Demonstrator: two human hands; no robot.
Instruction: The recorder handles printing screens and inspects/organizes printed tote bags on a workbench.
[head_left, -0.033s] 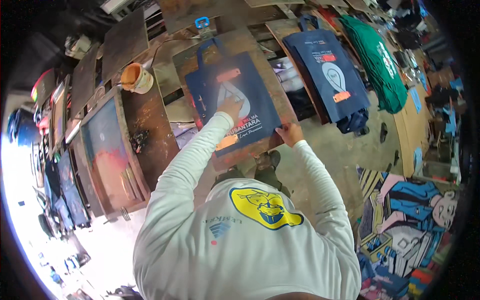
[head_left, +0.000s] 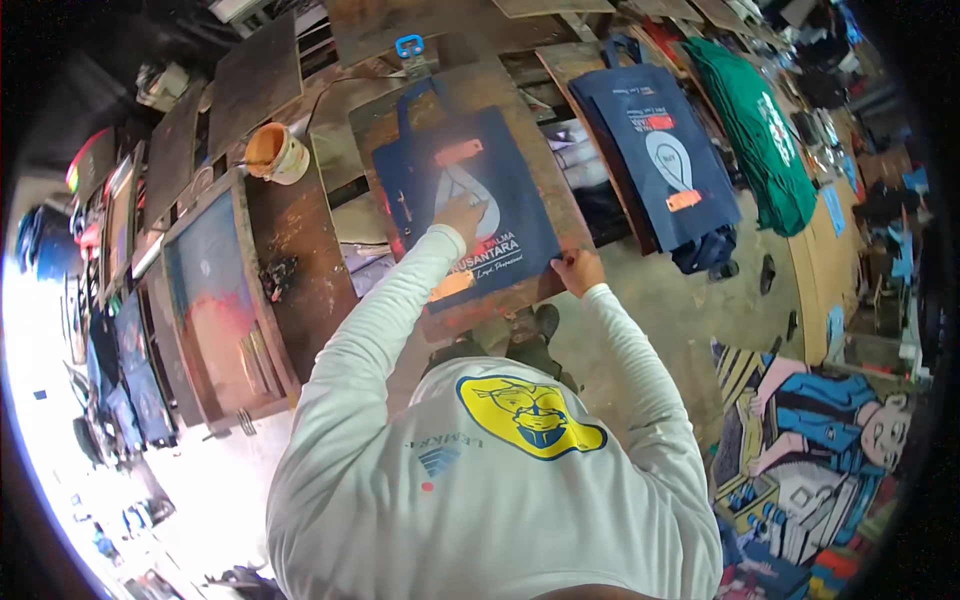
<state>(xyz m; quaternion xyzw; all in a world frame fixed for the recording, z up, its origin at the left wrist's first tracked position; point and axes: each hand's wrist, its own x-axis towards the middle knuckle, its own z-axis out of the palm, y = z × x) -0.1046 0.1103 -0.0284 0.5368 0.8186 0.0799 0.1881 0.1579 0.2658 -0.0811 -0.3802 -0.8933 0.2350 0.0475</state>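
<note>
A navy tote bag lies flat on a stained board in front of me, its handle toward the far side. It bears a pale drop-shaped print, white lettering and orange patches. My left hand rests on the drop print, fingers apart against the fabric. At the bag's near right corner, my right hand pinches the edge between thumb and fingers.
Navy bags are stacked on a board to the right, beside a pile of green bags. To the left are an orange-stained bucket and a wood-framed printing screen. A blue-handled tool stands beyond the bag.
</note>
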